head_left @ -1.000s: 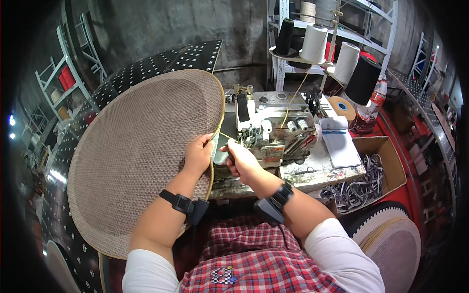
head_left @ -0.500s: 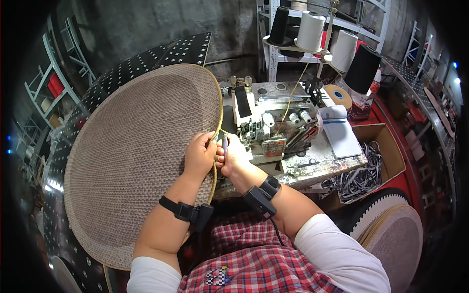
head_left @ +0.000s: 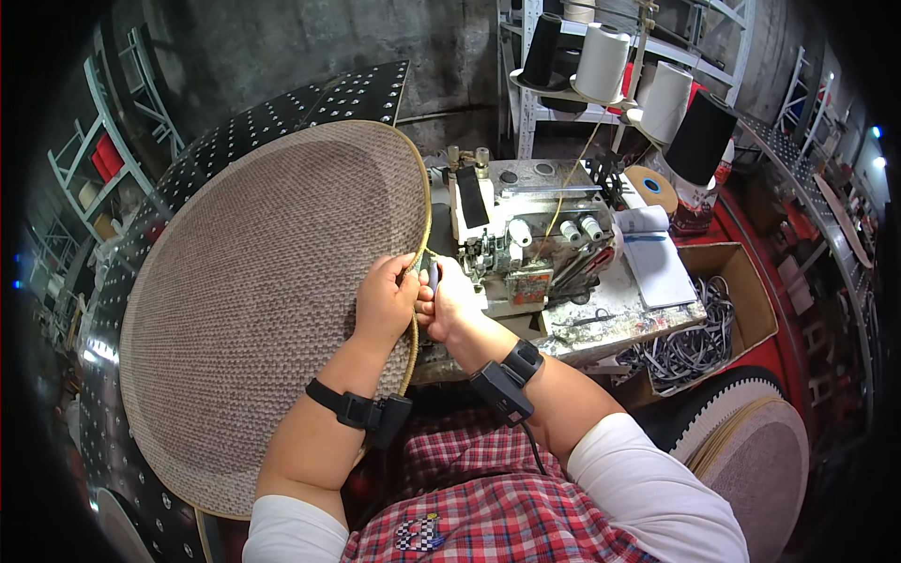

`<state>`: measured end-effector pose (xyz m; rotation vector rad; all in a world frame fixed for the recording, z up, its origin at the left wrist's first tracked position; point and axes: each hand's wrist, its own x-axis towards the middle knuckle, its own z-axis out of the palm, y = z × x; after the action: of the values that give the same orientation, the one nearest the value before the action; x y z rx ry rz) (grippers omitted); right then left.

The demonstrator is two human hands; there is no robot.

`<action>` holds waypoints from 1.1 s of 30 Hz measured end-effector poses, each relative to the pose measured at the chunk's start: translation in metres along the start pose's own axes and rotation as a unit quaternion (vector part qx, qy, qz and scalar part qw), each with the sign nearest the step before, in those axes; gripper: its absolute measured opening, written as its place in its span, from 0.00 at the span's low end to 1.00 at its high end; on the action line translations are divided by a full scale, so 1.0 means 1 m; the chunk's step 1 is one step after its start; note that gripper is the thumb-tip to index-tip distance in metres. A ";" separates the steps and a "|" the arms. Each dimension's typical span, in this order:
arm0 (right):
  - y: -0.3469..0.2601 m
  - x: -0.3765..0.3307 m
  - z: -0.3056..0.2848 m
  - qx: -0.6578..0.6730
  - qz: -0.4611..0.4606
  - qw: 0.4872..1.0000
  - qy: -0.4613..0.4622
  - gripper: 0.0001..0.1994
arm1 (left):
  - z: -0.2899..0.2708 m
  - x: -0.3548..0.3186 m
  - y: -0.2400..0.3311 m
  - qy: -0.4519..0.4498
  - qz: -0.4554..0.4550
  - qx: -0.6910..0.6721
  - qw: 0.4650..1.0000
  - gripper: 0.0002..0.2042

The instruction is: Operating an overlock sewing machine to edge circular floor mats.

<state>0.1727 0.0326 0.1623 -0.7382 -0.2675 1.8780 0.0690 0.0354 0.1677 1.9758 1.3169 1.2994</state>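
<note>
A large round woven rug point(head_left: 272, 281) in brown-beige, with a yellowish bound edge, leans up at the left. My left hand point(head_left: 386, 298) is closed on its right edge, thumb and fingers pinching the border. Right beside it, my right hand point(head_left: 452, 298) is closed around a small grey tool point(head_left: 434, 273), mostly hidden by the fingers, so its exact kind does not show. A short yellow thread point(head_left: 431, 251) runs between the rug's edge and this hand. Just beyond my right hand stands a lit overlock sewing machine point(head_left: 535, 225).
Black and white thread cones point(head_left: 602, 62) stand above the machine. A notepad point(head_left: 653, 258) lies on the worn machine table. To the right, a cardboard box point(head_left: 751, 300) holds tangled strips, with stacked round mats point(head_left: 765, 460) below it. A black studded table point(head_left: 282, 108) extends behind the rug.
The view has shifted very slightly. Both hands keep the same hold at the rug's edge, and the rug has barely moved.
</note>
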 end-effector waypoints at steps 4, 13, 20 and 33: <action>0.002 -0.001 0.001 0.037 0.000 0.999 -0.004 0.16 | 0.000 0.000 0.000 0.006 0.022 0.013 1.000 0.11; -0.005 -0.002 0.008 -0.254 -0.283 0.925 0.013 0.19 | -0.011 0.002 0.000 0.042 0.045 -0.055 0.997 0.10; -0.005 0.003 0.017 -0.488 -0.464 0.738 0.045 0.12 | -0.047 -0.004 0.010 0.032 -0.114 -0.417 0.901 0.13; 0.083 -0.022 0.086 -0.679 -0.357 0.638 -0.065 0.22 | -0.161 -0.217 0.028 0.158 -0.292 -0.346 0.878 0.07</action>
<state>0.0638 -0.0091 0.1967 -1.1711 -1.8947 0.6522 -0.0813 -0.1902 0.1639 0.8181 1.2036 1.5134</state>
